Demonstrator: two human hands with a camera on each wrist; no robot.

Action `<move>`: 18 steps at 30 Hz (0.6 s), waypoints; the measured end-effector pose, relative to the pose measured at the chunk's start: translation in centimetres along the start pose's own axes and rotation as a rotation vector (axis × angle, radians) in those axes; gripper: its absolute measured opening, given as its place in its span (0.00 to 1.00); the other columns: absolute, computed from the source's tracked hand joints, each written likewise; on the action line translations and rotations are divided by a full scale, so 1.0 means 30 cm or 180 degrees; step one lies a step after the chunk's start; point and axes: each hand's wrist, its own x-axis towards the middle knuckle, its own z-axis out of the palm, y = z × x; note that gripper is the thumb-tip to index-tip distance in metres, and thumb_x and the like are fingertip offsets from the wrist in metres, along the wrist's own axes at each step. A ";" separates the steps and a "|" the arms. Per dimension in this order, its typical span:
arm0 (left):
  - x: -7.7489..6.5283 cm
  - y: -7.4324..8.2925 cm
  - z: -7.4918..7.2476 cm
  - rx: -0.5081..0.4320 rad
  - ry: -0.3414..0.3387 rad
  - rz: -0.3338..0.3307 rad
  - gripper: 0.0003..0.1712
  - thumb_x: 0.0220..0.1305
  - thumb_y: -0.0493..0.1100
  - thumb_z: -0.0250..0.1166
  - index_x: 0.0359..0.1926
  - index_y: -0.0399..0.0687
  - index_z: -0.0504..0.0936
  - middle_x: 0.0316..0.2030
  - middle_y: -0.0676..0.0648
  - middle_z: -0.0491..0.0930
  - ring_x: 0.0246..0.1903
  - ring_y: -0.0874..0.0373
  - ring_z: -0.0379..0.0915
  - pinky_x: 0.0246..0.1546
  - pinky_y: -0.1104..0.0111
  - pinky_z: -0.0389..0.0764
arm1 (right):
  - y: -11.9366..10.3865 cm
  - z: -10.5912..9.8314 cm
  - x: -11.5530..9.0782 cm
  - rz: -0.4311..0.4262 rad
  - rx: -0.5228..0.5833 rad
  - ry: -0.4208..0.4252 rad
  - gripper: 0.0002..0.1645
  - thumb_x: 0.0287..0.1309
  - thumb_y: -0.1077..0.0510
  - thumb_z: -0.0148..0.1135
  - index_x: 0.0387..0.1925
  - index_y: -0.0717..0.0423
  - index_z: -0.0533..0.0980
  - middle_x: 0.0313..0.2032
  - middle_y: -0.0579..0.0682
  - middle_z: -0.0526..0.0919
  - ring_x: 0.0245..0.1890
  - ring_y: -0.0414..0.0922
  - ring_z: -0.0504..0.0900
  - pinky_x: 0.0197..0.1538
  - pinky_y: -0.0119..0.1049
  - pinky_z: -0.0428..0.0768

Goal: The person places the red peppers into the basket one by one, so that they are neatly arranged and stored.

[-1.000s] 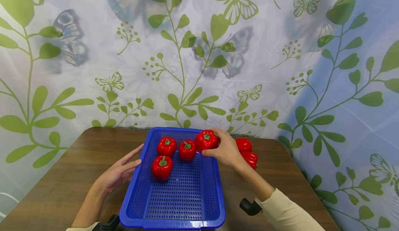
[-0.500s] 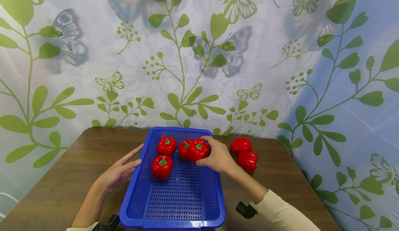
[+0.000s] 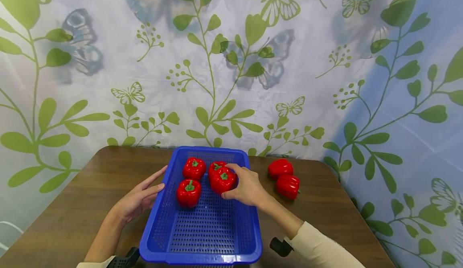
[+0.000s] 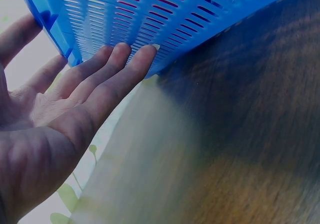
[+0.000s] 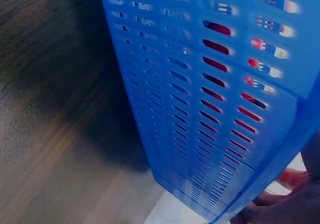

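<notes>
Fingers (image 4: 122, 79) of one left hand (image 3: 134, 203) are loose and nearly straight, and they touch the left side of one blue basket (image 3: 200, 258). The basket sits on one brown table (image 3: 65, 219). Two red peppers stand on its left side, the back pepper (image 3: 194, 169) and the front pepper (image 3: 188, 195). Next comes a third pepper (image 3: 213, 169), partly hidden. One right hand (image 3: 247, 185) grips a fourth pepper (image 3: 222, 182) with bent fingers, in or just over the basket; I cannot tell if it touches the bottom. Right of the basket, two more red peppers lie close together on the table, the far pepper (image 3: 280, 167) and the near pepper (image 3: 287, 187).
</notes>
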 end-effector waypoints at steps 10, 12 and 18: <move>0.001 0.002 0.002 0.0029 0.0016 -0.0008 0.37 0.81 0.43 0.47 0.82 0.64 0.42 0.72 0.41 0.69 0.63 0.47 0.77 0.58 0.56 0.81 | 0.012 0.030 -0.004 -0.0116 -0.0065 -0.0046 0.49 0.41 0.50 0.81 0.68 0.53 0.72 0.58 0.55 0.83 0.62 0.58 0.76 0.64 0.62 0.60; 0.001 0.002 0.002 0.0039 0.0017 -0.0008 0.37 0.81 0.43 0.47 0.82 0.64 0.42 0.72 0.41 0.69 0.63 0.47 0.77 0.58 0.56 0.81 | 0.016 0.034 -0.007 -0.0138 -0.0060 -0.0047 0.49 0.42 0.50 0.80 0.68 0.52 0.72 0.58 0.54 0.83 0.63 0.59 0.76 0.65 0.62 0.60; -0.003 0.005 0.002 0.0051 0.0031 -0.0026 0.37 0.81 0.43 0.47 0.82 0.64 0.42 0.72 0.39 0.67 0.64 0.47 0.76 0.58 0.58 0.81 | 0.016 0.044 -0.010 -0.0186 -0.0126 -0.0034 0.49 0.42 0.48 0.80 0.68 0.52 0.72 0.58 0.53 0.84 0.60 0.59 0.79 0.64 0.59 0.61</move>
